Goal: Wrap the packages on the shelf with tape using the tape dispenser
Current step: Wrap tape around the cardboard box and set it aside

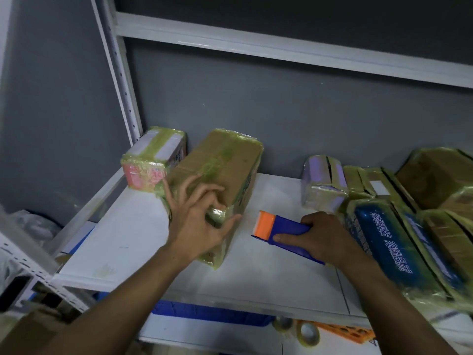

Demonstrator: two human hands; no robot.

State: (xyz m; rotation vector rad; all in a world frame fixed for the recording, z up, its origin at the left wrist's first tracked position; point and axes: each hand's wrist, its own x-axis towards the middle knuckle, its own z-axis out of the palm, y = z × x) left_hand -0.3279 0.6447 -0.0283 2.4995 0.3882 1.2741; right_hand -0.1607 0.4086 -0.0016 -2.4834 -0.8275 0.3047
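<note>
- White shelf (pixel 256 283) board spans the middle of the frame.
- Brown package (pixel 227 157), centre left, wrapped in greenish tape.
- Pink-and-white package (pixel 153 157) just beside it, at the rear left corner.
- Lilac package (pixel 323 180) right of centre, at the back.
- Blue package (pixel 391 242) and other brown packages (pixel 440 175) crowd the right edge.
- Tape dispenser (pixel 279 226), centre right.

Left hand (pixel 197 216): is gripping the brown package's (pixel 230 160) near corner.
Right hand (pixel 322 237): is holding the tape dispenser (pixel 284 229) just right of the brown package.
Pink package (pixel 151 162): is sitting just left of the brown package.
</note>
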